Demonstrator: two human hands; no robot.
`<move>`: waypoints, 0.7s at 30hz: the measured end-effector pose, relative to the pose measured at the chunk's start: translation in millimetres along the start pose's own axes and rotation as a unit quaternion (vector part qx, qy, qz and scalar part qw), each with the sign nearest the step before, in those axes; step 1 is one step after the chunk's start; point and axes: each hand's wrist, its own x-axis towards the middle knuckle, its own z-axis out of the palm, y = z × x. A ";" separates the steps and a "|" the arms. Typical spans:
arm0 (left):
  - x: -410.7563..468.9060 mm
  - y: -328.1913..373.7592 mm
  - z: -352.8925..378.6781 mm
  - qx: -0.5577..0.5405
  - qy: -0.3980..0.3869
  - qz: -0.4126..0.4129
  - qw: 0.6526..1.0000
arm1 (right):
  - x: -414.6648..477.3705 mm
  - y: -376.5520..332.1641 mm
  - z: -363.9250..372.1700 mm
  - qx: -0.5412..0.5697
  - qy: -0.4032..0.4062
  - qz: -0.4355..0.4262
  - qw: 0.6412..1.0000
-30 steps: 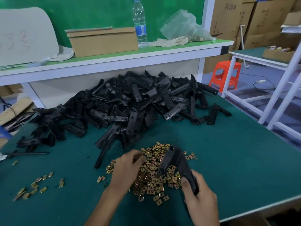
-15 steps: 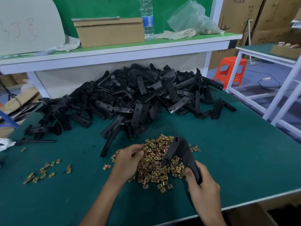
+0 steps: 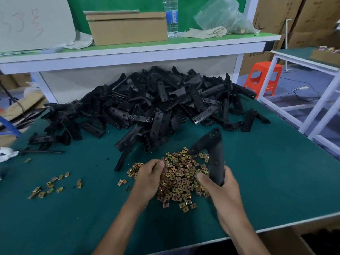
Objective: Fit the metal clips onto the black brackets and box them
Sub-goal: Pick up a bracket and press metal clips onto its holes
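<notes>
A heap of small gold metal clips lies on the green table in front of me. My right hand grips the lower end of a black angled bracket, held upright over the right side of the heap. My left hand rests on the heap's left side, fingers curled down into the clips; what they hold is hidden. Behind the clips a big pile of black brackets covers the back of the table.
A few stray clips lie at the left. The raised shelf behind carries a cardboard box, a water bottle and a plastic bag. An open carton sits below the table's front right edge. An orange stool stands to the right.
My right hand has lifted the bracket and turned it more upright, its bent end now higher. My left hand stays in the clips. The camera has tilted down a little.
</notes>
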 end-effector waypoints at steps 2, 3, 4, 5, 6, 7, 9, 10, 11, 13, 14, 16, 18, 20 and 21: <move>-3.9 6.3 3.4 -0.058 -0.005 -0.025 0.998 | 5.2 -5.3 17.4 -0.003 -0.028 0.004 1.000; -7.0 10.1 5.2 -0.079 -0.009 -0.035 0.996 | 6.6 -7.0 26.2 -0.008 -0.037 0.001 0.999; -10.4 13.5 7.1 -0.086 -0.013 -0.038 0.995 | 7.2 -8.3 34.4 -0.008 -0.047 -0.004 0.999; -14.2 16.1 9.2 -0.084 -0.018 -0.033 0.996 | 6.9 -9.1 41.7 -0.003 -0.056 -0.008 0.998; -18.6 18.0 10.7 -0.079 -0.025 -0.024 0.996 | 5.9 -9.7 47.3 0.006 -0.062 -0.009 0.998; -23.1 19.3 11.7 -0.074 -0.033 -0.011 0.997 | 5.5 -9.3 51.5 0.013 -0.064 -0.009 0.998; -31.5 20.4 10.1 -0.063 -0.036 0.015 0.997 | 4.5 -8.3 54.4 0.012 -0.060 -0.006 0.998; -35.1 20.4 8.1 -0.059 -0.039 0.025 0.997 | 4.2 -7.2 53.9 0.006 -0.057 -0.003 0.998; -37.7 19.7 5.9 -0.055 -0.046 0.031 0.997 | 3.8 -6.5 52.8 0.001 -0.056 0.001 0.998; -40.8 19.1 2.0 -0.038 -0.069 0.042 0.996 | 1.4 -6.2 51.2 0.003 -0.061 0.011 0.998; -41.4 18.6 0.9 -0.025 -0.080 0.047 0.995 | 0.2 -5.8 50.7 0.008 -0.065 0.015 0.998; -42.0 16.7 0.3 0.002 -0.086 0.059 0.995 | -2.5 -5.0 47.1 0.020 -0.069 0.024 0.997; -42.3 14.4 -0.8 -0.011 -0.067 0.043 0.997 | -3.6 -3.5 37.0 0.030 -0.060 0.022 0.998; -41.6 12.5 -5.7 -0.076 -0.049 0.001 0.996 | -4.5 -1.0 21.6 0.022 -0.047 0.006 0.999; -40.8 12.6 -9.2 -0.107 -0.047 -0.014 0.993 | -5.9 0.5 13.2 0.013 -0.043 -0.002 0.999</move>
